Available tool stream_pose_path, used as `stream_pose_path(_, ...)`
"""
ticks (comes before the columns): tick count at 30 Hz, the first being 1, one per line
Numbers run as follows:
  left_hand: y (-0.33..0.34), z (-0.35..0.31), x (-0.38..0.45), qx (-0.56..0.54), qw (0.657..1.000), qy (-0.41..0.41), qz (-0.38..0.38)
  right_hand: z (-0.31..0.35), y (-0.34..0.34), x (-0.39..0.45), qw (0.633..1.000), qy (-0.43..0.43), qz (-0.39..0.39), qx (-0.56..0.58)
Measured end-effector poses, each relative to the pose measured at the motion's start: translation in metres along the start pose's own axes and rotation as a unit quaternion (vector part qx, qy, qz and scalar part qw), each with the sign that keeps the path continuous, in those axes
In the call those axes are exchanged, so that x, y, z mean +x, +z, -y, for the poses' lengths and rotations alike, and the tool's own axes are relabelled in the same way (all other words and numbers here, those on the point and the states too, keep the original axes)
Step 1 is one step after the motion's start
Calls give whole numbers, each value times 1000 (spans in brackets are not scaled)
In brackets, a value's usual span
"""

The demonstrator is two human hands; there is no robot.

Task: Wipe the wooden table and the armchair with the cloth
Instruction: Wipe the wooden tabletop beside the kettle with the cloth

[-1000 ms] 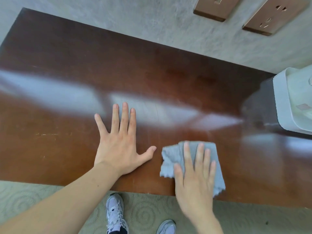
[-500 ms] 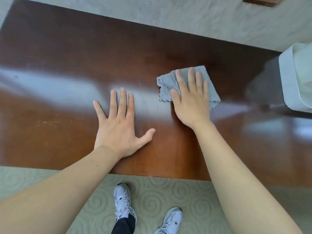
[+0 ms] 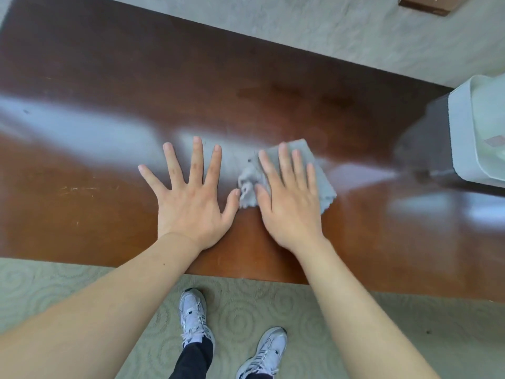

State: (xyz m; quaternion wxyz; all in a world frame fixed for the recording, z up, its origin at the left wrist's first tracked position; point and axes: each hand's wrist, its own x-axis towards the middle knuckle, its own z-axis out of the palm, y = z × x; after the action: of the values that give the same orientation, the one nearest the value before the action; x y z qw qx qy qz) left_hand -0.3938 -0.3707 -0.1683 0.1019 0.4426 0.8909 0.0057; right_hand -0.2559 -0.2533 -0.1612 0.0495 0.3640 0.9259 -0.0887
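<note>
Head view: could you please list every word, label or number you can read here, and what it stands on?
None can be read.
White box: a small pinkish patch, too blurred to tell whether it bears text.
Brown wall plate: no lettering shows.
Shoes, cloth, table: no text shows.

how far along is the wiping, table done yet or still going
Still going, early on as far as the view tells. In hand: the right hand presses the grey cloth flat on the wooden table, while the left hand rests spread beside it. Nothing shows which parts are already wiped; the glare hides that. Left: the rest of the tabletop, and the armchair, which is not in view.
</note>
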Motion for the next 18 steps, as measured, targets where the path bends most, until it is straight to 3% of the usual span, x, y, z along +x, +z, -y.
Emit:
stream_pose_path(5, 3, 0, 3, 8, 1000, 3, -5, -1, -18, 139, 1000, 22, 9, 3)
stream_pose_path(8, 3, 1, 3, 9, 1000, 6, -8, 7, -21, 159, 1000, 19, 12, 9)
stream_pose_path(13, 2, 2, 3, 6, 1000, 8, -2, 11, -6, 67, 1000, -10, -10, 20)
stream_pose_path(18, 1, 2, 3, 5, 1000, 18, 12, 19, 13, -83, 997, 75, -6, 35)
